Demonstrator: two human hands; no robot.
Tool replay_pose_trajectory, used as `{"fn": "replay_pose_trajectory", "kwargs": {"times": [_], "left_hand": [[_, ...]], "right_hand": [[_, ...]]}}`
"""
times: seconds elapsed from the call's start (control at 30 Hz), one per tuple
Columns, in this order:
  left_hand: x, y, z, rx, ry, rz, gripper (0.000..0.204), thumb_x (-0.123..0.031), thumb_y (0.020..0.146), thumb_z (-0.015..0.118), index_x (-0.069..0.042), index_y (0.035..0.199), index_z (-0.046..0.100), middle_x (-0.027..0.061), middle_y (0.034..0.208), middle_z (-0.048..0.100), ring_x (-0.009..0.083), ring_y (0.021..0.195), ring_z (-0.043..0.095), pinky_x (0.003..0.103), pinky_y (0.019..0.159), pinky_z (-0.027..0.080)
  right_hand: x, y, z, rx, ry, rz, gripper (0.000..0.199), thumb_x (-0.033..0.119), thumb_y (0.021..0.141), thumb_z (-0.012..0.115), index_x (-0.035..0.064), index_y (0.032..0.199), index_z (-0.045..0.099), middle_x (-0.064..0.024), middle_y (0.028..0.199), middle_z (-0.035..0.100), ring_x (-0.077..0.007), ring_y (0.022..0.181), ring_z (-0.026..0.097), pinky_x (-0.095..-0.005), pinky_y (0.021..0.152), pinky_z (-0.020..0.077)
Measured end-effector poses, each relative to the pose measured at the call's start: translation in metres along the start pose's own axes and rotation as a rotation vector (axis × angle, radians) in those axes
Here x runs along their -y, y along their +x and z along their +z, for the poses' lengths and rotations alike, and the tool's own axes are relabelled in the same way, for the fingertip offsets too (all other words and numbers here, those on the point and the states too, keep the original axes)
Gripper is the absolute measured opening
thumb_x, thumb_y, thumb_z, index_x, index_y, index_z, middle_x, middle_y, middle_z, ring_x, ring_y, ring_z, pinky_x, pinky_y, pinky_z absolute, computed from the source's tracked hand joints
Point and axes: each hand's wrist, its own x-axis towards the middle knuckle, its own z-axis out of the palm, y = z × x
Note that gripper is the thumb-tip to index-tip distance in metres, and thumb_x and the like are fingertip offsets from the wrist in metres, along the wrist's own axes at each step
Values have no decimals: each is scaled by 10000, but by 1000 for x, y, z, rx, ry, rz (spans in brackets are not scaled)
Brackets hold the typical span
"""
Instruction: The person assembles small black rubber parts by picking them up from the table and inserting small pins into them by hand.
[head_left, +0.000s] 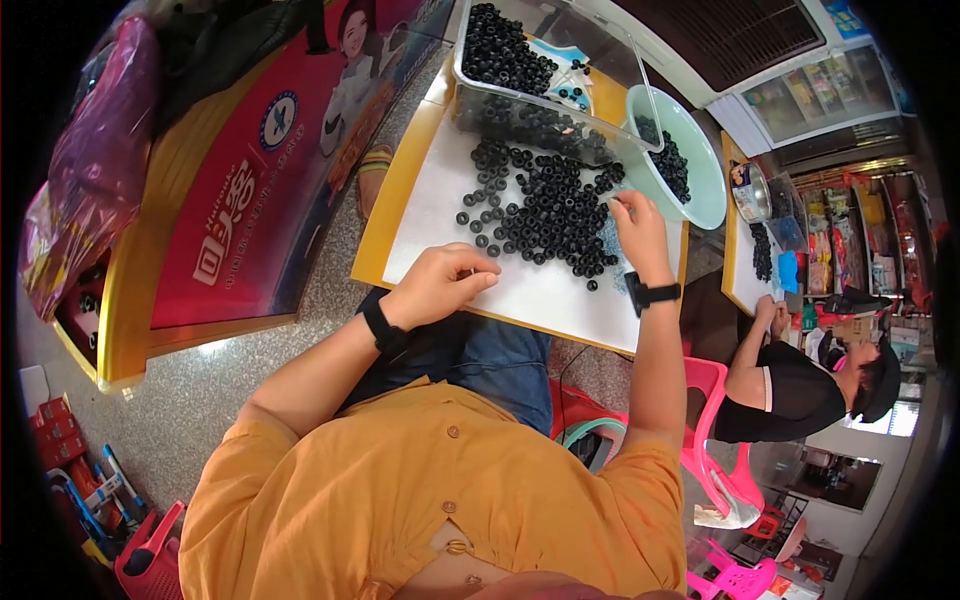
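Observation:
Many small black round pieces with a hole in the middle (550,205) lie in a loose heap on the white tabletop (535,305). At the near left of this heap rests my left hand (440,287), its fingers curled in and the thumb against them; whatever they hold, if anything, is hidden. My right hand (643,237) is at the heap's right edge with thumb and forefinger pinched together. Something tiny may be between those fingertips, too small to name. Beside it is a patch of tiny pale-blue clear bits (612,245).
Behind the heap stands a clear plastic bin (540,110) holding more black pieces. A pale-green basin (705,165) with black pieces is at the far right. Another person (800,390) sits at a second table (741,270) on the right. A red counter panel (250,210) rises at left.

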Motion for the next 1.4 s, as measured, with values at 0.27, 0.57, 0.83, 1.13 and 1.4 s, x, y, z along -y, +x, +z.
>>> {"fn": "replay_pose_trajectory", "kwargs": {"times": [0.27, 0.57, 0.83, 1.13, 1.4], "left_hand": [[-19, -8, 10, 112, -233, -111, 220, -212, 958, 644, -22, 1046, 712, 15, 868, 638, 65, 608, 549, 213, 540, 463], [-32, -21, 13, 304, -676, -113, 325, -335, 993, 582, -27, 1070, 654, 4, 841, 625, 61, 664, 554, 200, 556, 451], [-31, -18, 11, 106, -478, -70, 247, -240, 936, 682, -30, 1064, 697, -10, 750, 616, 53, 607, 525, 202, 532, 436], [-26, -15, 6, 84, -263, -131, 326, -355, 851, 771, -42, 904, 698, -9, 738, 631, 40, 578, 528, 179, 483, 417], [-28, -16, 13, 120, -531, -51, 413, -191, 883, 738, -29, 1237, 600, 1, 829, 643, 52, 649, 554, 196, 525, 440]], "right_hand": [[126, -90, -6, 4, 1053, 24, 219, 24, 879, 692, 23, 1082, 612, -28, 1102, 550, -76, 899, 531, -207, 711, 450], [156, -123, 19, -45, 1251, -152, 250, 22, 887, 681, 22, 1134, 635, -91, 1221, 556, -136, 1021, 581, -234, 765, 496], [164, -126, 29, -8, 1243, 80, 295, -5, 891, 658, 42, 1183, 647, -48, 1181, 576, -117, 962, 589, -222, 733, 495], [168, -126, 25, -120, 855, -115, 252, 50, 849, 712, 57, 1100, 693, -65, 1086, 641, -122, 826, 627, -233, 616, 495], [166, -126, 25, -168, 800, -86, 243, 90, 876, 695, 62, 1118, 698, -72, 1075, 662, -123, 813, 639, -228, 589, 493]]}}
